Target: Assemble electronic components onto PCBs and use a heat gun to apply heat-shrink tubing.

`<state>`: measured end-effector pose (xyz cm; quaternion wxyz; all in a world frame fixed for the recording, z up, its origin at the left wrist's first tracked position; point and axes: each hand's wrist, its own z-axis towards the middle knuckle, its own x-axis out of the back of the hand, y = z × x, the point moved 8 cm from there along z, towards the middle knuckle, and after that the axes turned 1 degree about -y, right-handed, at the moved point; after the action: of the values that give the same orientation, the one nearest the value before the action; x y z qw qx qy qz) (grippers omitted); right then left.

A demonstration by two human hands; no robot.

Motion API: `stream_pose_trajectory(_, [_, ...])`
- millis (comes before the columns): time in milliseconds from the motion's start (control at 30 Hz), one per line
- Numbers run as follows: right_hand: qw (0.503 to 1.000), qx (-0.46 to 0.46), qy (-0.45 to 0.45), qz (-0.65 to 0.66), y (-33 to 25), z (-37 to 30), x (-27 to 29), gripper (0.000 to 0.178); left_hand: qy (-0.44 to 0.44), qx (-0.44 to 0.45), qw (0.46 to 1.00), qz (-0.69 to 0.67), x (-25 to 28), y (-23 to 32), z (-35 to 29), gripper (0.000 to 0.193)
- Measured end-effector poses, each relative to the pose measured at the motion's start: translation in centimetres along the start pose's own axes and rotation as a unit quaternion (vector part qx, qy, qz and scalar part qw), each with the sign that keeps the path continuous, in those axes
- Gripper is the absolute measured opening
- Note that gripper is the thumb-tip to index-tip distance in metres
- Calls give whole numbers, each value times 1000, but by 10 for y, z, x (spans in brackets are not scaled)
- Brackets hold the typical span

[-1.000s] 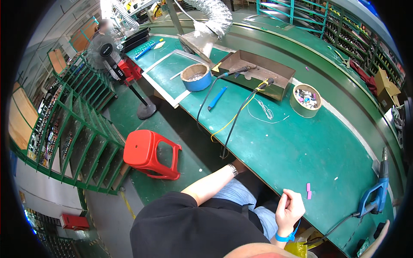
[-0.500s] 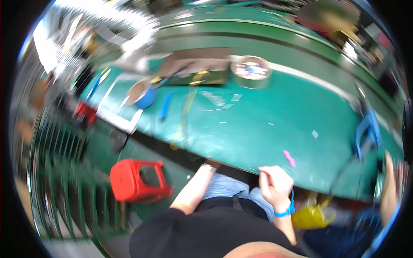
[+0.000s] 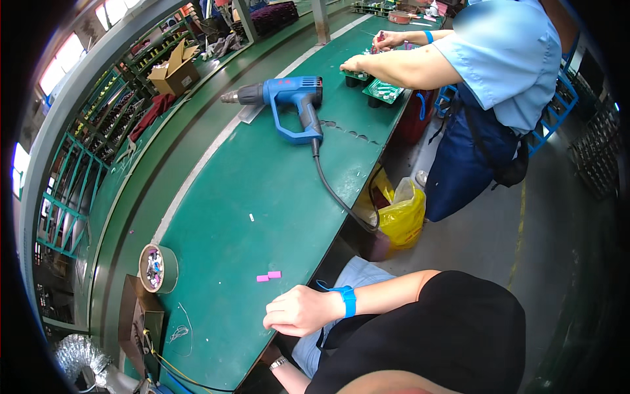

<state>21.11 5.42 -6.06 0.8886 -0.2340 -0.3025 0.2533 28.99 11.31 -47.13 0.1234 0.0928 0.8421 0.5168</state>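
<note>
My right hand (image 3: 295,312), with a blue band at its wrist, rests at the near edge of the green tabletop (image 3: 223,249). Its fingers are curled closed and nothing shows in them. Just beyond it lie two small pink pieces, one (image 3: 275,274) slightly further right than the other (image 3: 262,278). Below the table edge is my left hand (image 3: 270,355), beside a metal watch; its fingers are hidden. A blue heat gun (image 3: 292,105) lies further along the table, its black cord hanging over the edge.
A round tub (image 3: 168,269) of small coloured parts stands by a brown box (image 3: 151,315) and a silver flexible duct (image 3: 79,358). At the far end a co-worker in a light blue shirt (image 3: 505,52) handles green boards (image 3: 382,92). A yellow bag (image 3: 401,213) hangs below the edge.
My view has swung to the right, bringing the heat gun and the co-worker into sight. The red stool has left the picture. My right hand stays closed near the table edge.
</note>
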Motion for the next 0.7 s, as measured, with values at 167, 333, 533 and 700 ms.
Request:
stream_pose_trajectory(167, [1000, 5, -10, -10, 0, 5, -2, 7, 20, -31, 999, -9, -1, 12, 23, 30])
stream_pose_trajectory(333, [1000, -13, -23, -14, -1, 9, -12, 7, 60, -86, 994, -20, 19, 51, 58, 29])
stream_pose_trajectory(533, [999, 7, -17, -32, -5, 7, -10, 10, 96, -130, 987, -21, 45, 81, 79, 28])
stream_pose_trajectory(700, [999, 14, -27, -33, -3, 3, -15, 11, 81, -139, 987, -5, 38, 83, 87, 28])
